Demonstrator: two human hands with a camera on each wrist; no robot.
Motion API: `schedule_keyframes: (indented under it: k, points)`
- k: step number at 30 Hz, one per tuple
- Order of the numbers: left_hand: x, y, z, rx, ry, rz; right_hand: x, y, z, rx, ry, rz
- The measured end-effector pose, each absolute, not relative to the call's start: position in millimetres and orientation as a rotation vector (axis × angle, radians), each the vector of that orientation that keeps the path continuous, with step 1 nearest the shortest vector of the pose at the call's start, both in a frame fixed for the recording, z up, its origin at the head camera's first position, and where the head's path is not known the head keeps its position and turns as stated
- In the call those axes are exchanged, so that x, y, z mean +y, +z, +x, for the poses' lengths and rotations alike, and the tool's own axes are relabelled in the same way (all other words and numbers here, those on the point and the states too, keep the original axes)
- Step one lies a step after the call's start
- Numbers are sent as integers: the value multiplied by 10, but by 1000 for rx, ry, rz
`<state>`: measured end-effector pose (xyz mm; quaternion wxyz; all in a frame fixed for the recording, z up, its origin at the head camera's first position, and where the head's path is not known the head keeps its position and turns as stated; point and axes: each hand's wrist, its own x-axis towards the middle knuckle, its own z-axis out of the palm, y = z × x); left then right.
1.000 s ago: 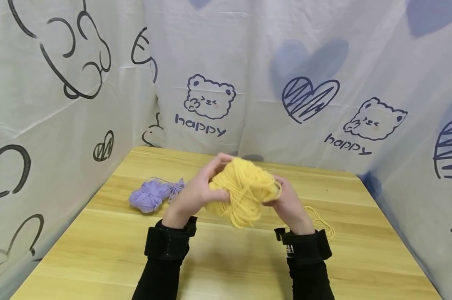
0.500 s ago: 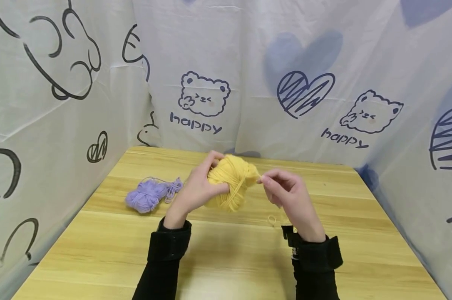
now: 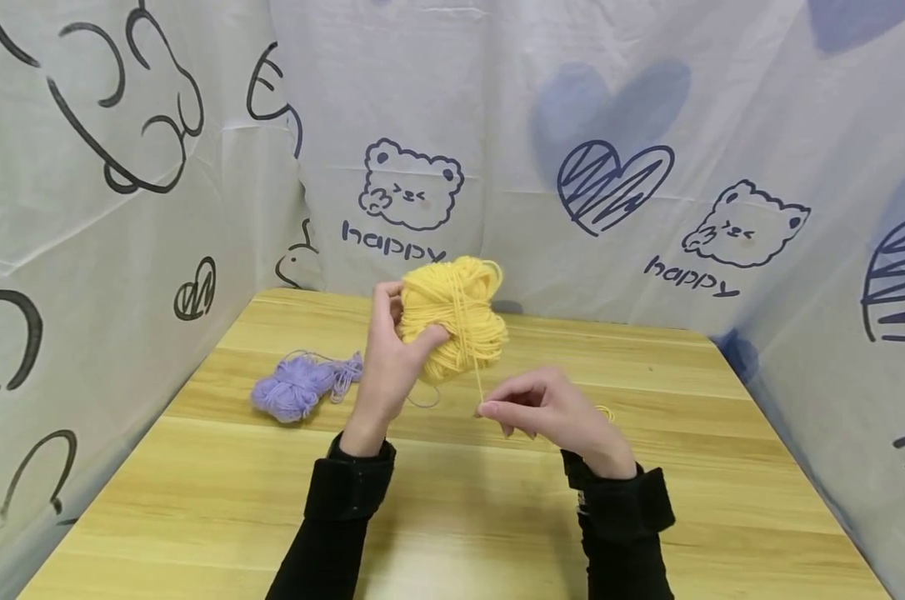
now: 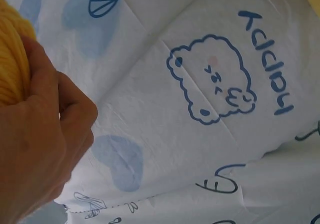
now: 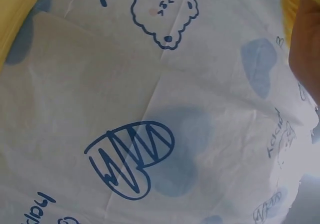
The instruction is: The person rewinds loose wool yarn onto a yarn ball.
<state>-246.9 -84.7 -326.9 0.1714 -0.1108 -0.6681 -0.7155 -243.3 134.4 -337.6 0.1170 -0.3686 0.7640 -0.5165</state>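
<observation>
A yellow ball of yarn (image 3: 456, 312) is held up over the table by my left hand (image 3: 392, 358), thumb across its near side and the other fingers behind it. Below and to the right, my right hand (image 3: 561, 417) pinches a yellow strand (image 3: 479, 385) that runs taut down from the ball. In the left wrist view the left hand (image 4: 45, 129) grips the yarn (image 4: 11, 54) at the frame's left edge. Only part of the right hand (image 5: 306, 47) shows in the right wrist view, beside a bit of yellow yarn (image 5: 290, 9).
A lilac ball of yarn (image 3: 293, 389), with a small loose bundle at its right, lies on the wooden table (image 3: 220, 500) at the left. Loose yellow yarn (image 3: 607, 412) peeks out behind the right wrist. Printed white cloth (image 3: 497, 108) encloses the table's back and sides.
The right hand let go of the ball's right side, pulled a strand outward, then moved down and left with it. The left hand raised the yellow ball and turned it.
</observation>
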Motion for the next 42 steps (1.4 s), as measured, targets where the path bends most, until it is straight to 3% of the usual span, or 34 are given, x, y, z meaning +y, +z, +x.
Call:
schedule_keyframes:
  k: [13,24,36,42]
  points:
    - [-941,-3205,-2406,-1765,-2494,-733,1459,-3520,-2624,2135,-1614,-982]
    - [-975,-3240,-2406,-2354,-2004,-1037,1558,-3490,-2661,1734,-2083,-811]
    - [-933,-3329,-2475,-2574,-1474,-811,1562,-3362,-2524,1587,-2274,-874]
    - [-891,-3327,-2498,-2513,-1483,-606,1544,-3322,-2436,1670,-2218,-994]
